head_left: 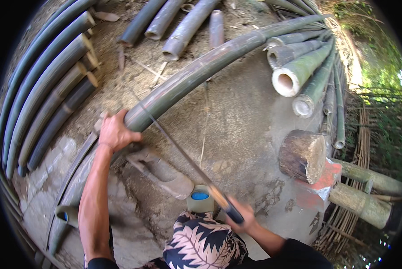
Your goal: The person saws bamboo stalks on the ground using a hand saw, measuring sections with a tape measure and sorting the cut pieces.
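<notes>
Leaf-patterned cloth [205,242], black and pale pink, covers the person's knee, just left of the right hand [241,217]. That hand is closed around the handle of a long saw-like tool [178,147] with a thin dark blade and a handle part pale wood, part black. Its blade slants across a thick, smooth green bamboo pole [201,67] just beyond the left hand [116,131], which presses down on the pole, thumb spread; whether the blade bites in, I cannot tell. Both hands are well apart. Between them lie a grey, hollowed, boat-shaped block [174,181] and, nearer the right, a pale green bamboo cup [201,205], blue inside. Left of the left hand, dark curved bamboo poles [41,96] lie side by side. Beyond the right hand, to its right, a rough-barked round log [302,154] sits by a chipped red block [310,204]; farther off, hollow green bamboo ends [306,74] fan out over gritty ground [236,130].
</notes>
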The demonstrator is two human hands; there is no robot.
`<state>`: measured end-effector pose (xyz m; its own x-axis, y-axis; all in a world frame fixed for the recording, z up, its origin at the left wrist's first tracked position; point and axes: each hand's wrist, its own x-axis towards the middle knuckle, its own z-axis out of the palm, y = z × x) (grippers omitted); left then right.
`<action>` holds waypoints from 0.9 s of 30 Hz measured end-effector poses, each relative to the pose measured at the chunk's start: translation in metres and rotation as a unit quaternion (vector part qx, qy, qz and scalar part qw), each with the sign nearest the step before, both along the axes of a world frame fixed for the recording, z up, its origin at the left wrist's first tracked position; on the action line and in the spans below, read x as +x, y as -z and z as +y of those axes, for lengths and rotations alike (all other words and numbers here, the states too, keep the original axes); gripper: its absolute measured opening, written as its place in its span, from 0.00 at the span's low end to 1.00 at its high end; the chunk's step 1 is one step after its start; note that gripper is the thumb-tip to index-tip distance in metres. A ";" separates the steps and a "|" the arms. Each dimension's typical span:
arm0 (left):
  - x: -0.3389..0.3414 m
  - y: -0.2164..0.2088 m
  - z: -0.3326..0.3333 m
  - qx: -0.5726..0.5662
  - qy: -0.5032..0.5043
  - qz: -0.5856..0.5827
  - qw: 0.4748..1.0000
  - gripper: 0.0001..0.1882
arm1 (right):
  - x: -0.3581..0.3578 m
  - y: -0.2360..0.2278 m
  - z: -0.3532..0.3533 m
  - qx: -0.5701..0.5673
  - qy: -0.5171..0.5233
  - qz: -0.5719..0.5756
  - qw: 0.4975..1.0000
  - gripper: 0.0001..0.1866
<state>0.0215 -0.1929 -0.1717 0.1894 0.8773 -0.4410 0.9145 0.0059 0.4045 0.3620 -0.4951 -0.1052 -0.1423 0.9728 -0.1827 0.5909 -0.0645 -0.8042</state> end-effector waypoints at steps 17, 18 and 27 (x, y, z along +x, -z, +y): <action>-0.016 0.000 -0.005 -0.035 0.014 0.007 0.999 0.44 | -0.029 0.014 0.011 0.088 0.001 0.001 0.996 0.30; -0.012 0.001 -0.005 -0.033 0.011 0.002 0.999 0.43 | -0.049 0.028 0.046 0.105 0.013 0.021 0.994 0.30; -0.021 0.007 -0.013 -0.029 0.000 0.004 1.000 0.42 | -0.029 0.024 0.002 0.059 0.010 -0.002 0.998 0.30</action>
<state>0.0002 -0.2059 -0.1788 0.1860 0.8506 -0.4918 0.9178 0.0282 0.3960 0.3331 -0.4930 -0.1294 -0.1230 0.9901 -0.0671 0.5939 0.0192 -0.8043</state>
